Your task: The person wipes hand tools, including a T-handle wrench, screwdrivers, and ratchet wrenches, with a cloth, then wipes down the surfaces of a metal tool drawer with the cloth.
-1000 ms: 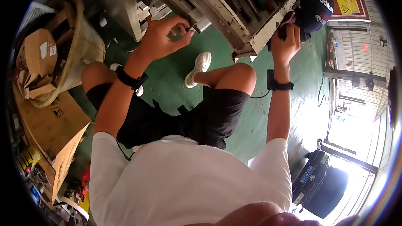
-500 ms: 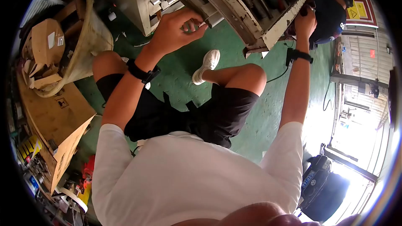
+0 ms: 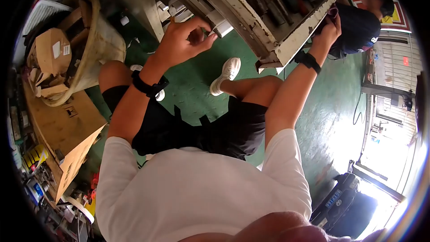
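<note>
My left hand [image 3: 186,41] is at the front corner of a lower drawer [image 3: 218,23]. Its fingers are curled, thumb and forefinger close together at the metal corner; whether something small is between them is hidden. Farther right, my right hand [image 3: 329,32] is closed beside the outer wall of an upper tool drawer [image 3: 293,40]. A small dark red thing [image 3: 332,11] shows at its fingertips, too unclear to name. Inside the upper drawer lie long metal tools and screwdrivers [image 3: 273,5] with wooden and dark handles.
A large worn bin [image 3: 92,58] full of cardboard scraps stands at left, beside a cardboard box [image 3: 67,116]. Another person [image 3: 358,29] in a dark shirt is beyond the drawer. A dark car part with a number plate [image 3: 333,199] is at lower right on the green floor [image 3: 309,121].
My right hand has moved slightly down along the outside of the tool drawer, its forearm swinging left. My left hand has shifted a little left and down, still at the lower drawer's corner.
</note>
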`<state>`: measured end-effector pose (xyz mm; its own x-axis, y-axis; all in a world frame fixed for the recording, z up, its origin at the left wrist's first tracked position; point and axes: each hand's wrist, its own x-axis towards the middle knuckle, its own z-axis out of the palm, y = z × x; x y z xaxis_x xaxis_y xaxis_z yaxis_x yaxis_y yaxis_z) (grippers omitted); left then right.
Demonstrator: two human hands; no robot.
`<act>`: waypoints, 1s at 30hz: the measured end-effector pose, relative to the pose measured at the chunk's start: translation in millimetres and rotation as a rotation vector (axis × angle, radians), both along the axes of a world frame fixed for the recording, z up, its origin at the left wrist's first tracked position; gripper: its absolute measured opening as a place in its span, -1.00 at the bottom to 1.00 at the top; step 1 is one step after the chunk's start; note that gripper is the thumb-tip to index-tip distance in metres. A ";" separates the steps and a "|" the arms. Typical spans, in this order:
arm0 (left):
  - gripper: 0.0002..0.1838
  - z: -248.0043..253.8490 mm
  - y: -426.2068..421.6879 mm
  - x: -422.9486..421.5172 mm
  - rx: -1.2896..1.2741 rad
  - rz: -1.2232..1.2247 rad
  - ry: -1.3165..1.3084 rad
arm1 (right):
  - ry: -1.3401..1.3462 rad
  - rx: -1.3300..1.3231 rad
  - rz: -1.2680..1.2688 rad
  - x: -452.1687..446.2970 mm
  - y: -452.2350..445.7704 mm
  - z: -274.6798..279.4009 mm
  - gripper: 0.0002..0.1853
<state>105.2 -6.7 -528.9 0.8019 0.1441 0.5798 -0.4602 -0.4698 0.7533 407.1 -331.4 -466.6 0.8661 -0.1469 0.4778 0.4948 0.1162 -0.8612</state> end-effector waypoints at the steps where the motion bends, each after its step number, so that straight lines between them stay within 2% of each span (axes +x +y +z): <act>1: -0.80 -0.4 0.3 -0.9 0.005 -0.006 0.002 | 0.086 0.059 -0.002 -1.4 -7.9 -1.7 -0.46; 2: -0.80 -2.5 0.2 -1.3 0.013 -0.001 0.015 | 0.104 0.071 0.045 -25.2 1.0 7.5 -0.52; 4: -0.78 -6.4 -1.8 3.6 -0.039 -0.006 -0.015 | 0.197 0.063 0.256 -42.2 -4.8 22.6 -0.48; 6: -0.78 -6.3 -3.2 4.2 -0.013 -0.010 -0.032 | 0.244 -0.025 0.223 -50.8 -19.4 19.8 -0.48; 8: -0.78 -3.1 -0.5 7.8 0.013 0.008 -0.072 | 0.269 0.165 0.468 -50.9 -26.1 9.3 -0.46; 10: -0.80 -1.5 0.5 7.7 0.023 -0.018 -0.108 | 0.145 0.074 0.360 -48.2 -26.1 0.2 -0.43; 12: -0.82 0.0 -2.2 8.4 0.001 -0.004 -0.104 | 0.282 0.372 0.616 -53.7 -19.4 9.8 -0.46; 13: -0.83 0.4 -2.9 7.2 -0.022 0.011 -0.098 | 0.197 0.478 0.944 -15.0 -49.7 -18.5 -0.55; 14: -0.83 0.8 -1.8 5.6 -0.019 0.010 -0.089 | 0.204 0.485 0.941 -25.3 -36.0 -11.8 -0.55; 16: -0.82 2.4 0.9 4.0 -0.051 -0.007 -0.065 | 0.412 0.339 0.283 -49.5 10.4 20.1 -0.68; 17: -0.83 0.1 1.1 7.3 -0.033 0.012 -0.103 | 0.436 0.342 0.402 -46.6 11.6 21.6 -0.76; 18: -0.83 -0.7 4.7 9.6 -0.033 0.015 -0.116 | 0.424 0.338 0.407 -41.1 12.8 25.7 -0.76; 20: -0.81 -2.1 3.8 7.1 0.014 0.020 -0.152 | 0.425 0.106 0.206 -44.1 9.1 34.4 -0.82; 22: -0.80 -0.1 1.7 4.4 -0.017 0.027 -0.175 | 0.464 0.016 0.144 -56.0 7.5 43.7 -0.80; 24: -0.83 0.5 3.0 0.8 -0.040 -0.010 -0.020 | 0.407 -0.188 0.218 -66.1 8.0 49.7 -0.77; 29: -0.82 -2.9 -0.3 0.8 -0.017 0.026 -0.073 | 0.418 -0.281 0.307 -105.7 16.7 68.5 -0.75; 30: -0.82 -3.5 0.1 1.9 -0.016 0.033 -0.094 | 0.426 -0.315 0.361 -104.0 10.4 69.5 -0.68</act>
<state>107.1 -6.6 -532.4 0.7387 0.1795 0.6496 -0.5135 -0.4745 0.7150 303.1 -321.0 -397.1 0.9581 0.2813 0.0536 0.0788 -0.0790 -0.9938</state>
